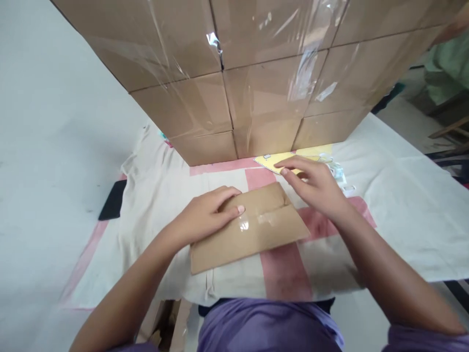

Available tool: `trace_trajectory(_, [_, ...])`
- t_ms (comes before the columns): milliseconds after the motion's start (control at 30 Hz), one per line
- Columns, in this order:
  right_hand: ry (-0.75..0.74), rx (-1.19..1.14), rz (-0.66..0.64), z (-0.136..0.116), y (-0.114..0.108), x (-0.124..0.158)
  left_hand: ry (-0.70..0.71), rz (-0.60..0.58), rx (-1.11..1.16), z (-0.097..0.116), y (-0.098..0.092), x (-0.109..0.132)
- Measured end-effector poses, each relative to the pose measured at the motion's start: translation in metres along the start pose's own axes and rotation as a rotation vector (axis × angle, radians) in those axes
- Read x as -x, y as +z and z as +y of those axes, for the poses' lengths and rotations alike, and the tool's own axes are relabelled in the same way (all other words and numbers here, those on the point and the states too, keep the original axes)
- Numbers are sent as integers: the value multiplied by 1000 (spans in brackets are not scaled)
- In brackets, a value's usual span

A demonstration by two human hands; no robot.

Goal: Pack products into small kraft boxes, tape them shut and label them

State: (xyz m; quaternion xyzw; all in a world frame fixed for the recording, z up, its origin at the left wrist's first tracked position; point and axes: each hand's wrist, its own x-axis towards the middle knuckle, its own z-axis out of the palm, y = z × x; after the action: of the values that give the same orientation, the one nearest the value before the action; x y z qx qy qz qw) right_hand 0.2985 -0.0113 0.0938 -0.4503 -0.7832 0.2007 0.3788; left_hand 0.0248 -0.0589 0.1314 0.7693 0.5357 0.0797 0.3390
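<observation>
A small brown cardboard box (252, 242) lies slantwise on the cloth in front of me, with a seam and shiny clear tape on its upper face. My left hand (210, 212) grips its far left edge, thumb on top and the other fingers partly hidden over the far side. Beyond the box's right corner, my right hand (311, 183) hovers over a yellow sheet (266, 161) with thumb and forefinger tips close together. Whether something small is pinched there, I cannot make out.
A tall stack of taped cardboard boxes (267, 98) stands at the table's back. Small white and bluish bits (337, 171) lie right of the yellow sheet. A black flat object (113, 200) is at the left edge of the white-and-pink cloth (403, 205). Green fabric (449, 68) shows far right.
</observation>
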Motion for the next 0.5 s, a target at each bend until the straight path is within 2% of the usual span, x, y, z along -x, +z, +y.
trace_trajectory(33, [40, 120, -24, 20, 2, -18, 16, 11, -34, 1, 1, 1])
trace_trajectory(133, [140, 587, -243, 72, 17, -62, 53, 21, -136, 5, 5, 3])
trace_trajectory(200, [142, 751, -339, 95, 31, -79, 67, 18, -175, 7, 7, 4])
trace_trajectory(333, [58, 855, -430, 111, 51, -93, 78, 10, -158, 3, 10, 2])
trace_trajectory(500, [2, 959, -484, 115, 56, -99, 139, 67, -76, -8, 17, 3])
